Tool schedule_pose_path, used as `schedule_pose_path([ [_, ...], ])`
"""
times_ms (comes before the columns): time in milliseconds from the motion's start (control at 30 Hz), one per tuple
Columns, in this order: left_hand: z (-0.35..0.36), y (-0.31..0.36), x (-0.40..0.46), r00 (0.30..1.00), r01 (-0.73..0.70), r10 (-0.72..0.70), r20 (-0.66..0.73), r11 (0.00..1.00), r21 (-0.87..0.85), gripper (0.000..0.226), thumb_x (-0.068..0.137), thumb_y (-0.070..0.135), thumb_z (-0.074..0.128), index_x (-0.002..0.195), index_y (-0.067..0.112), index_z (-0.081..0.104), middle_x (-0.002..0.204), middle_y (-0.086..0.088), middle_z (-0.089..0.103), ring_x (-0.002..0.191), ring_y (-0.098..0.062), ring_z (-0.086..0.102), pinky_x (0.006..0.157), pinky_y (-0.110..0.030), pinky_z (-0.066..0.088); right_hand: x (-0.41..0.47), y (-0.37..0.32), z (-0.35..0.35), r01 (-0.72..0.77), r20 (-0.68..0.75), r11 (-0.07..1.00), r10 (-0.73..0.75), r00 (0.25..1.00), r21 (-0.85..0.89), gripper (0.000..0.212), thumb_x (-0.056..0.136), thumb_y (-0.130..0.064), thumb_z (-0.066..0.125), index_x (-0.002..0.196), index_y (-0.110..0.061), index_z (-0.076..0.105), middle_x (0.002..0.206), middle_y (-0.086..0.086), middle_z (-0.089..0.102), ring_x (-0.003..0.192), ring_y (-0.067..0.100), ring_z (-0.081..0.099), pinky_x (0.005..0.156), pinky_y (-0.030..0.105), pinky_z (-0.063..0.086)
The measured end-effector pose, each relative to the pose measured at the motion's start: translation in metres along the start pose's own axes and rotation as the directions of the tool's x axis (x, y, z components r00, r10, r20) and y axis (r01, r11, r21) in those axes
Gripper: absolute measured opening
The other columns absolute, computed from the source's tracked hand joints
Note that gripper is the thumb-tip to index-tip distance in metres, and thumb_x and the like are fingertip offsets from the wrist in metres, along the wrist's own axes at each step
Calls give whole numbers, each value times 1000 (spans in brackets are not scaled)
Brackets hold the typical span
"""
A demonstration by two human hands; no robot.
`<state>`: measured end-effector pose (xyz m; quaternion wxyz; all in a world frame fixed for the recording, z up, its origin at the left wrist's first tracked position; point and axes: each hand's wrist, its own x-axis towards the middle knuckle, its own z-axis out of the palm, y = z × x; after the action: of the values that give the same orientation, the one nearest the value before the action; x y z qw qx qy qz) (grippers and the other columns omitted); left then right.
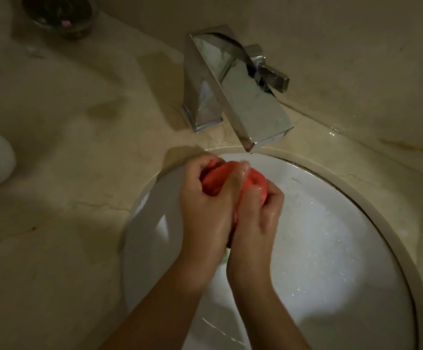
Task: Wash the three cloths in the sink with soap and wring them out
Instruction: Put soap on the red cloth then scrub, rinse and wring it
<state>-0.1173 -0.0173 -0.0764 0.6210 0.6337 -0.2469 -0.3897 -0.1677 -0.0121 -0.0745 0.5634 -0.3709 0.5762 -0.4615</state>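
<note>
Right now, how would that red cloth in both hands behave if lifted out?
The bunched red fabric cloth, gripped by the left hand and right hand, looks floppy, probably heavy with water. The hands glisten, so it may be slippery.

Soft, wet red cloth (211,181). Glossy white ceramic sink (331,248), speckled with droplets. Mirror-polished chrome metal tap (233,89) at the far side. Smooth, veined beige marble counter (53,223), faintly shiny.
</note>
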Motion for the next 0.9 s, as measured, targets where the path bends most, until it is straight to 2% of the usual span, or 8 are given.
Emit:
schedule_pose_path([
  [133,3,0,0,994,107,-107,-12,994,-26,30,92,41,56,66,27,61,63,16,63,65,3,62,62,-12,49,8,4,-4,177,91,978,-167,982,-109,42,64,-58,60,95,-31,50,88,-13,62,77,4,66,61,19,52],
  [267,-2,-13,0,979,-202,203,13,964,171,39,100,27,46,62,22,55,53,6,54,52,-6,56,50,-18,44,20,10,2,191,38,955,-188,981,-227,22,86,-33,50,66,-25,54,55,-9,56,55,5,54,54,23,46],
  [367,-8,-24,11,894,-448,406,191,832,326,42,97,29,40,63,9,55,52,0,51,48,-13,52,46,-29,42,25,6,4,-248,54,968,246,968,29,37,90,-12,41,53,-15,45,48,-2,47,49,13,47,49,24,38],
  [433,-11,-28,15,852,-523,459,251,760,386,40,97,28,40,65,8,54,54,1,51,50,-12,52,48,-26,42,30,-4,-1,-561,189,828,553,812,-13,36,90,-25,35,57,-15,45,50,5,45,48,18,47,46,21,37],
  [533,-10,-19,10,966,-256,226,128,914,316,34,99,34,46,77,12,60,66,3,61,62,-7,62,56,-15,49,40,-19,-12,-576,250,802,597,762,-161,35,92,-33,40,65,-14,52,50,5,52,42,18,51,39,19,38],
  [667,-6,-9,7,959,285,-284,26,951,-117,9,93,30,61,100,32,65,96,11,71,87,-6,69,70,-22,56,18,-10,-21,-293,157,956,294,943,-30,35,78,-39,67,101,-13,62,92,6,71,81,26,71,64,34,57],
  [800,-6,-8,-20,921,288,-258,292,955,-66,34,99,35,48,119,14,65,93,12,69,83,4,64,71,-13,53,-4,6,-10,52,16,975,-50,999,-217,28,94,-27,58,112,-45,47,88,-42,58,86,-12,61,74,11,51],
  [900,-2,-13,-26,887,288,-291,359,956,63,32,94,29,61,125,28,62,101,28,69,94,14,62,78,-6,50,7,4,-8,4,-37,986,-11,999,-165,37,104,-24,39,139,-36,41,89,-39,64,85,-20,59,72,3,47],
])
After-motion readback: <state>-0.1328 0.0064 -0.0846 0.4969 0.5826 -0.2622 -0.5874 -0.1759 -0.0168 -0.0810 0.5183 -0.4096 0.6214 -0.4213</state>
